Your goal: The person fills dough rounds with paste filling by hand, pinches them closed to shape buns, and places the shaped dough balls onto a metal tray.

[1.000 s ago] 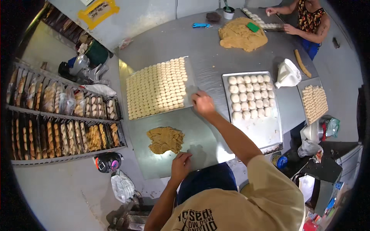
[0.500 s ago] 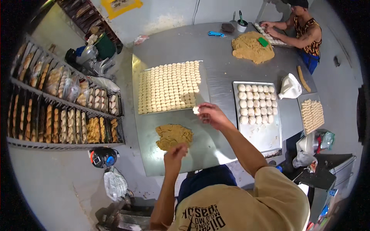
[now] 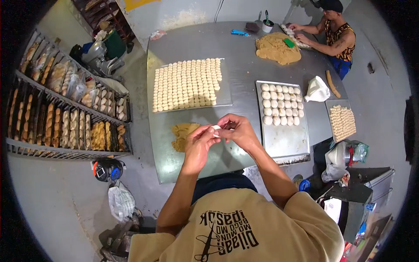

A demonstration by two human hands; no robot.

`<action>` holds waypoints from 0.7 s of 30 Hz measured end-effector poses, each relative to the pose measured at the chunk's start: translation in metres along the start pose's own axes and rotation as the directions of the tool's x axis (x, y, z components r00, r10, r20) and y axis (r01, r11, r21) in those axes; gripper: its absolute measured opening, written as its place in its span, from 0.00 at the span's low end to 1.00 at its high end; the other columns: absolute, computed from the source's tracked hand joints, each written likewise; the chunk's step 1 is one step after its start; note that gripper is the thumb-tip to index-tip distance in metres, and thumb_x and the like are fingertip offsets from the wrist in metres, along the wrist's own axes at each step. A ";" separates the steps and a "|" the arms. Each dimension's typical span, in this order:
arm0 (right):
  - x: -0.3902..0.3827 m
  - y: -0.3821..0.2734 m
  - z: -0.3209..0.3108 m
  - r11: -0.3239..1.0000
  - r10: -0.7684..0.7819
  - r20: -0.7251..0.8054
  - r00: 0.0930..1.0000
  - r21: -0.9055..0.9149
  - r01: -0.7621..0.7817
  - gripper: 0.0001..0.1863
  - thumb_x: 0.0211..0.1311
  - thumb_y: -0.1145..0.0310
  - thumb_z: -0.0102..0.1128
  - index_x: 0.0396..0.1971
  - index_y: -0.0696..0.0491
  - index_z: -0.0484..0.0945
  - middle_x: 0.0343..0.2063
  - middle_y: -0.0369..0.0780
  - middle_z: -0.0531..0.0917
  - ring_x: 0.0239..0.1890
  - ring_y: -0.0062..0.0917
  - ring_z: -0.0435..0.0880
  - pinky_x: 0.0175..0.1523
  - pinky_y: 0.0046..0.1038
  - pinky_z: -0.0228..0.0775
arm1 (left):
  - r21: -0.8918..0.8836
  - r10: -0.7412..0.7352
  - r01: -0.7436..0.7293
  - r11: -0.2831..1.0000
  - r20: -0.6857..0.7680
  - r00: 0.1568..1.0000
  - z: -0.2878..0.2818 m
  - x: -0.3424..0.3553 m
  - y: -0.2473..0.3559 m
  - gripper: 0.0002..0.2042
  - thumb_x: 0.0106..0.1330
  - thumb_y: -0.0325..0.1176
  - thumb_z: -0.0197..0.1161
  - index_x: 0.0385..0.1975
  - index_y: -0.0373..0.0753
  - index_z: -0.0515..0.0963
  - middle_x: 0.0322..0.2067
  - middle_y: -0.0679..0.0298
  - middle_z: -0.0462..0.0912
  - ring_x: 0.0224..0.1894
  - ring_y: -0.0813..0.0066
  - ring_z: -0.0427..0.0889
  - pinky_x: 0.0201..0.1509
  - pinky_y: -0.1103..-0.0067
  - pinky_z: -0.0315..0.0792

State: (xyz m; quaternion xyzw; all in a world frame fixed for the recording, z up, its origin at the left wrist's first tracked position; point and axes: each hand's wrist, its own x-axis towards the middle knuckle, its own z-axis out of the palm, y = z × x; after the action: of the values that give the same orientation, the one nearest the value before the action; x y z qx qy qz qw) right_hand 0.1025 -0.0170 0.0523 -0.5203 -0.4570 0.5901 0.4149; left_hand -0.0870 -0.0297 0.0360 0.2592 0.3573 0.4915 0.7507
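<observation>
A small white dough piece (image 3: 216, 127) is pinched between the fingers of both my hands, above the near part of the table. My left hand (image 3: 196, 146) grips it from the left; my right hand (image 3: 241, 133) meets it from the right with curled fingers. Behind my left hand, a mound of brown, crumbly filling (image 3: 183, 130) lies on the metal tabletop, partly covered from sight. Beyond my hands is a flat tray (image 3: 225, 94) with many small dough pieces in close rows. Right of my right hand, another tray (image 3: 286, 144) carries larger round dough balls.
Across the table, a larger brown mound (image 3: 276, 49) bears a green scraper (image 3: 289, 43). A co-worker (image 3: 340, 41) handles dough at a far tray. A white piping bag (image 3: 317, 89) and small tray of pieces (image 3: 341, 120) sit right. A bread rack (image 3: 70, 113) stands left.
My right hand has carried the dough piece left from the tray's near edge to my left hand. My left hand has risen from beside the brown filling. The whole view has shifted slightly.
</observation>
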 end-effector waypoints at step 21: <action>0.072 0.225 0.024 0.567 -0.449 0.230 0.864 -0.673 0.474 0.30 0.55 0.72 0.79 0.61 0.55 0.84 0.53 0.47 0.86 0.59 0.44 0.83 0.66 0.40 0.77 | 0.295 -0.185 0.321 0.900 -0.408 0.894 -0.167 -0.100 -0.073 0.11 0.76 0.32 0.72 0.51 0.33 0.84 0.43 0.61 0.88 0.44 0.71 0.88 0.48 0.73 0.85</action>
State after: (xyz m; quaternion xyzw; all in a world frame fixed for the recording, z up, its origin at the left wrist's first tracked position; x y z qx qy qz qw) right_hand 0.0673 -0.0038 -0.1825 -0.4914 -0.7744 0.2467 0.3129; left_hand -0.2050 -0.1439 -0.0912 0.2433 0.6058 0.3551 0.6691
